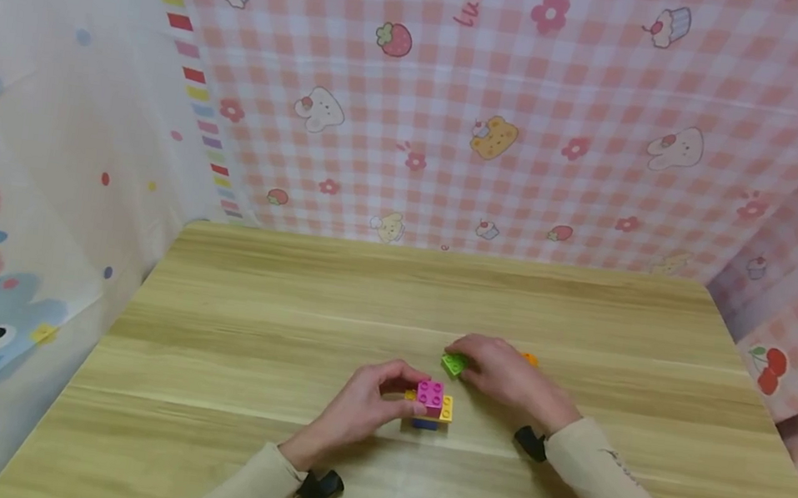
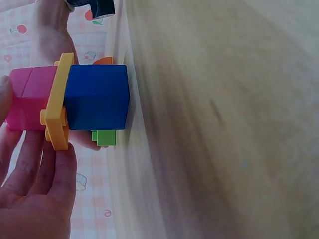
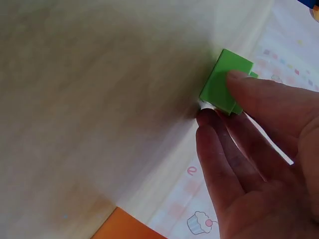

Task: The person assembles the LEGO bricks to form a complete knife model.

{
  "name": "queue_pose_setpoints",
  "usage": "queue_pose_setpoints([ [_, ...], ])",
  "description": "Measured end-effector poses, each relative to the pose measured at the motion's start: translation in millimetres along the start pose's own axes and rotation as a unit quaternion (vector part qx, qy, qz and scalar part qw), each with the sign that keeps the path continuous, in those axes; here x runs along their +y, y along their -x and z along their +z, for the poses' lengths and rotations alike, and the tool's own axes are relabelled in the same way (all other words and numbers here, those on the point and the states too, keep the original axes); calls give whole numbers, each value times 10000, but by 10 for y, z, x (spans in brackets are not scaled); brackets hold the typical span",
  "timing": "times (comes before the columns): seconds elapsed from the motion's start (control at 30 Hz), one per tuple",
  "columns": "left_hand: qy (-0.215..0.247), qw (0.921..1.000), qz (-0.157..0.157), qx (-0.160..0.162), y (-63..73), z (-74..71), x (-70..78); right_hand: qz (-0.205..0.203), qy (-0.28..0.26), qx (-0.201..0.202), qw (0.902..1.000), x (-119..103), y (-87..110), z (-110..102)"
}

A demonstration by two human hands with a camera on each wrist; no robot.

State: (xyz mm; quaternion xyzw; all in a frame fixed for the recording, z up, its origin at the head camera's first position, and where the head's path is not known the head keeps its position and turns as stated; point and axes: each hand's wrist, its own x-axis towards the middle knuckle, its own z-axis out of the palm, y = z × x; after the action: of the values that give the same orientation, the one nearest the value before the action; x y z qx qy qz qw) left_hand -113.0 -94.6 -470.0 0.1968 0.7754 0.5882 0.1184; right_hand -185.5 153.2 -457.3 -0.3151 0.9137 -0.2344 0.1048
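Observation:
My left hand (image 1: 365, 404) grips a small stack of toy building bricks by its pink top, thumb on the near side and fingers behind. Below the pink brick (image 1: 430, 399), whose side shows a seam in the left wrist view, comes a yellow plate (image 2: 60, 99) that juts out on both sides. A blue brick (image 2: 98, 97) forms the bottom. Just beyond and to the right, my right hand (image 1: 500, 370) pinches a green brick (image 3: 227, 82) close to the tabletop. Its thumb lies on the brick's side; the fingertips behind are partly hidden.
An orange piece (image 1: 531, 359) lies on the wooden table (image 1: 272, 291) behind the right hand, partly covered by it. A black wrist camera (image 1: 322, 489) hangs at the left wrist, another (image 1: 531, 443) at the right. Patterned cloth (image 1: 418, 100) stands behind the table and at its sides.

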Motion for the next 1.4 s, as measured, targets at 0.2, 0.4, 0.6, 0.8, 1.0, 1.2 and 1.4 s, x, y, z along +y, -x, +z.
queue_pose_setpoints([
  [0.2, -18, 10000, -84, 30, -18, 11, 3, 66, -119, 195, 9997, -1, 30, -20],
  [0.4, -67, 9998, -194, 87, -11, 9, 7, -2, -884, 510, 9948, -40, 134, -73],
  [0.6, -73, 9998, -191, 67, 10, 13, -12, -91, -1356, 713, 9881, -102, 246, -90],
  [0.8, -46, 9997, -182, 178, 24, 22, 3, -169, -1603, 926, 9826, -178, 316, -113],
  [1.0, -34, 9998, -112, 164, 18, 40, 10, -239, -1752, 1058, 9785, -261, 375, -118],
  [1.2, -79, 9998, -20, 160, 14, 40, -2, -434, -1886, 1016, 9758, -333, 389, -110],
  [1.4, -186, 9996, 114, 168, 16, 40, -23, -575, -1798, 1012, 9768, -396, 406, -88],
])
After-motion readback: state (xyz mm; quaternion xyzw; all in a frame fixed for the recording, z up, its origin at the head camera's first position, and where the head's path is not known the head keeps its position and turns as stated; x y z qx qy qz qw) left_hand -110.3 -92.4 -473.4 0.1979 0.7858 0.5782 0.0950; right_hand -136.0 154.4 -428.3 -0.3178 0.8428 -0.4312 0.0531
